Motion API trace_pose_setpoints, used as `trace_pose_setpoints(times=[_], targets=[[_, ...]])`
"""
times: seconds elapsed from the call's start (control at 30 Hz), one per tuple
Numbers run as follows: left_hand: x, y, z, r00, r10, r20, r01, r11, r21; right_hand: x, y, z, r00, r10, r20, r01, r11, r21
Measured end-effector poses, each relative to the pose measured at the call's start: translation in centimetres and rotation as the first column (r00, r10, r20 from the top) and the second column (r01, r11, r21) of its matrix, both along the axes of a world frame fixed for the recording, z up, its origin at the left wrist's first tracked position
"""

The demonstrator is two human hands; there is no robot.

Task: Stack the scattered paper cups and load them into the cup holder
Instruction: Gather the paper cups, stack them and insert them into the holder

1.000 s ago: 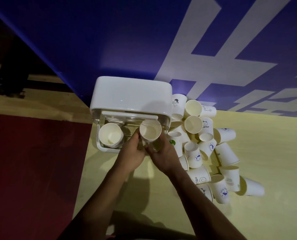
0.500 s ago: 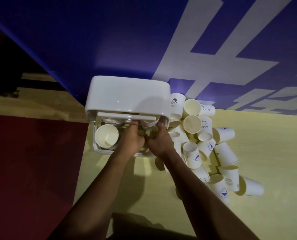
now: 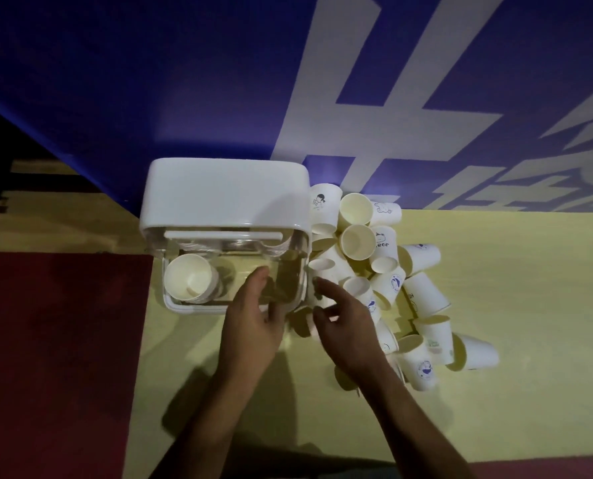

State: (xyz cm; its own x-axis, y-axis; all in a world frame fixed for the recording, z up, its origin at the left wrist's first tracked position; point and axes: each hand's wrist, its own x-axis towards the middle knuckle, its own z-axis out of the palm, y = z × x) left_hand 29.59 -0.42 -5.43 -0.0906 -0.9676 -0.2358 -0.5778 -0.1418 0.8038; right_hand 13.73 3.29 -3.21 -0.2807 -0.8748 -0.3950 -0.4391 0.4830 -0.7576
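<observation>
1. While left hand [image 3: 253, 323] and right hand [image 3: 345, 328] hover relaxed and empty, scattered cups [image 3: 357, 242] lie at three o'clock of the cup holder [image 3: 226, 195].
2. The person should nest several squarely before loading beside the stack [image 3: 189, 281] inside.

Both hands empty, beside cup holder [image 3: 226, 198], cups [image 3: 385, 271].

The right hand [image 3: 343, 326] is covering several paper cups [image 3: 423, 295]; the lid [image 3: 226, 198] is hiding the rear of the cup holder [image 3: 198, 307]; the forearms [image 3: 409, 430] are running off-frame.
</observation>
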Motion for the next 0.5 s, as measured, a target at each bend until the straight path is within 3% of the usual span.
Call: trace_pose_setpoints(times=[0.2, 0.5], targets=[[-7.1, 3.6, 1.6, 0.945, -0.328, -0.007, 0.327, 0.942, -0.071, -7.1, 6.7, -0.9, 0.975, -0.202, -0.09, 0.205, 0.978, 0.031], [-17.5, 7.0, 0.6, 0.732, -0.656, 0.183, 0.667, 0.745, 0.0, -15.7, 14.8, -0.3, 0.906, -0.394, -0.152, 0.401, 0.916, 0.016]])
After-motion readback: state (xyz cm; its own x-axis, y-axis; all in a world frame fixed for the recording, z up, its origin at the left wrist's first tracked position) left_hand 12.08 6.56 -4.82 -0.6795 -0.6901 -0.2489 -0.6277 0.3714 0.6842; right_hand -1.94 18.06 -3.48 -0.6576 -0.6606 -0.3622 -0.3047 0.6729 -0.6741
